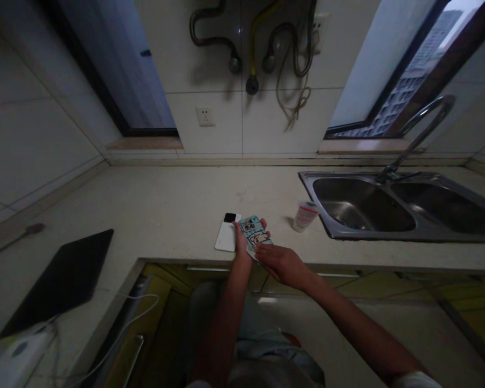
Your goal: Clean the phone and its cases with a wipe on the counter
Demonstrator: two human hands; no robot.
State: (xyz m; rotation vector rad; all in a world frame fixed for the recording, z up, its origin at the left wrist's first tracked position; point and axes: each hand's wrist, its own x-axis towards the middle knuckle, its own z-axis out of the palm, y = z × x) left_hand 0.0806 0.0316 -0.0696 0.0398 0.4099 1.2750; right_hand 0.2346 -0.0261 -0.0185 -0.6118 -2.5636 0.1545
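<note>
A phone in a light-blue case with a cartoon print is held back side up above the counter's front edge. My left hand wraps round it from beneath, thumb on the near left side and fingertips showing along its right edge. Across the lower part of the case lie the fingers of my right hand, stretched out and touching it; the fingertips are partly blurred. Just left of the held phone, a white phone with a black camera block lies flat on the counter, its right edge partly covered by my left hand.
A clear cup with red print stands right of my hands, beside the double sink with its tall faucet. To the left lie a black flat panel and a white cable. Hoses hang on the wall.
</note>
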